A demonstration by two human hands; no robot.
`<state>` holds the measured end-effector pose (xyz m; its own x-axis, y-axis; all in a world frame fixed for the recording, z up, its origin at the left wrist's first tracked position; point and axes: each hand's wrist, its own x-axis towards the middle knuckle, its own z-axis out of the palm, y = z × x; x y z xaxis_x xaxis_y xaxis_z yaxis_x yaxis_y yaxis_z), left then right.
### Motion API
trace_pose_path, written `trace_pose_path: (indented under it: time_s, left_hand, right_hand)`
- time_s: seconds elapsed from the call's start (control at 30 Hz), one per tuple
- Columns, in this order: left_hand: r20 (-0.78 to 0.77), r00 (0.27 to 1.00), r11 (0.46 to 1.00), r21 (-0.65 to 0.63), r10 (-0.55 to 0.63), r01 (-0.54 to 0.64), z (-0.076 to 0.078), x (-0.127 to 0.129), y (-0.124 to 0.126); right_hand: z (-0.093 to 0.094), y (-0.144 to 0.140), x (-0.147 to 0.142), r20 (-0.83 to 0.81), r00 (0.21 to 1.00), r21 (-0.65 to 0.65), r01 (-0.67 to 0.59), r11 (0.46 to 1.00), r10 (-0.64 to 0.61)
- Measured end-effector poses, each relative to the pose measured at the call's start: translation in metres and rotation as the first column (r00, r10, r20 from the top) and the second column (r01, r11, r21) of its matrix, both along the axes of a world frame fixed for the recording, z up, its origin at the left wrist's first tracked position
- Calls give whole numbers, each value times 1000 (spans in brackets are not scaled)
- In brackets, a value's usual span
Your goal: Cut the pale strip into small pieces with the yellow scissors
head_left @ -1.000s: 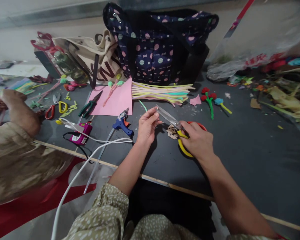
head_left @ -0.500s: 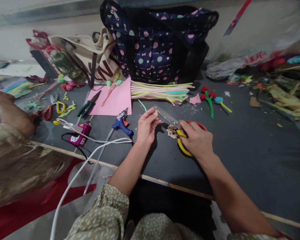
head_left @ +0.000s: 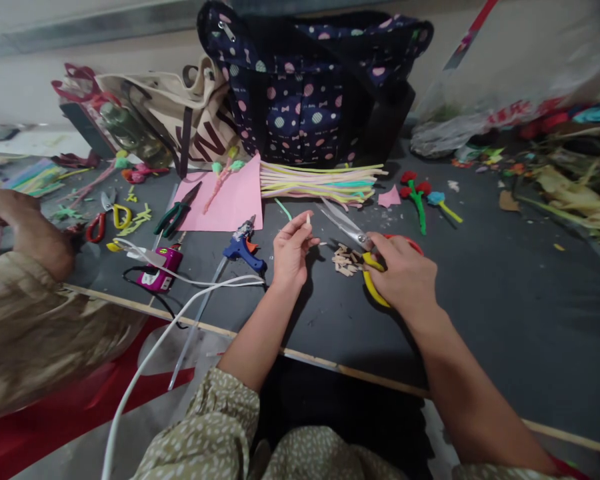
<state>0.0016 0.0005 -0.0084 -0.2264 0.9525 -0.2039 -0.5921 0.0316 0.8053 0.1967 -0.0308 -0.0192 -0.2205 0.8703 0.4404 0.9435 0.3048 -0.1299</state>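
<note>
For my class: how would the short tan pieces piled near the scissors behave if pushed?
The short tan pieces would probably scatter, since they lie loosely piled. Each looks light, being small and thin. They seem unlikely to roll far, as many look flat rather than round.

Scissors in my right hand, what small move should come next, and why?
Perhaps lower your left hand and set the small pale piece by the pile of bits: the scissors stand clear of the piece, and the pile lies close by.
</note>
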Motion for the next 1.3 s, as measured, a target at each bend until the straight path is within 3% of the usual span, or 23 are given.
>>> trace_pose_path:
  time_s: [0.33,0.97,1.23,1.3]
  left_hand:
    - [-117,984,991,20,134,-132,5,5,-1]
    - [-129,982,991,6,137,-137,5,6,0]
    - [-83,996,999,11,40,-39,6,2,-1]
    - [-37,999,1000,9,12,-12,5,0,-1]
  right_hand:
    - [0,-4,-6,111,994,-1,-11,1000,11]
    - [-3,-5,-4,130,990,-4,-48,999,48]
    - [-1,-2,-2,-126,991,-41,-40,998,35]
    - [2,-1,-1,-125,992,-52,-37,998,31]
